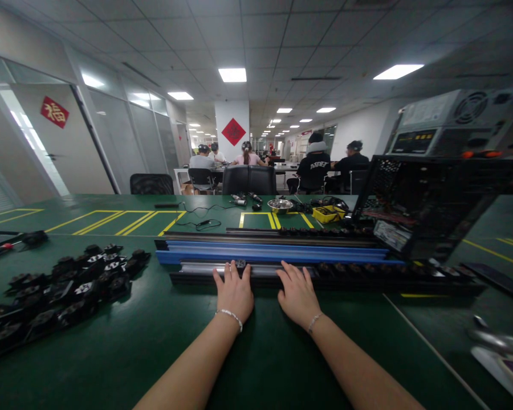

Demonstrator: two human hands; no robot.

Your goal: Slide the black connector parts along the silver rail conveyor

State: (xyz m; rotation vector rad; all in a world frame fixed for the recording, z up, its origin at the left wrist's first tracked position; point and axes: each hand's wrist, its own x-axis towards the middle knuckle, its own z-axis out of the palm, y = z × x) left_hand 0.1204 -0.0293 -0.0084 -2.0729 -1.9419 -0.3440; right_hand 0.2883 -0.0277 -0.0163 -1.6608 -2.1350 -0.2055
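A broad green tabletop marked with yellow lines [162, 353] carries everything. On its right stands an open black metal computer case [436, 222], close enough to the work that a hard sideways shove could send something into it. In front of the person lies a long, straight black channel rail [192, 279], silvery and smooth inside at its left, just before a glossy blue rail [273, 252]. Uneven pressure on the near wall could, I judge, tip or slide the channel and upset the row of dark, blocky parts [350, 269] seated along its right half. A loose heap of small black parts [68, 290] spreads at the left, well apart.

The right hand [300, 296] rests at the channel's near edge, fingers spread. The left hand [236, 291] has its fingers parted about a small dark block with a paler top [240, 263] in the channel; whether they pinch it, I cannot tell. A crooked push could jam it.
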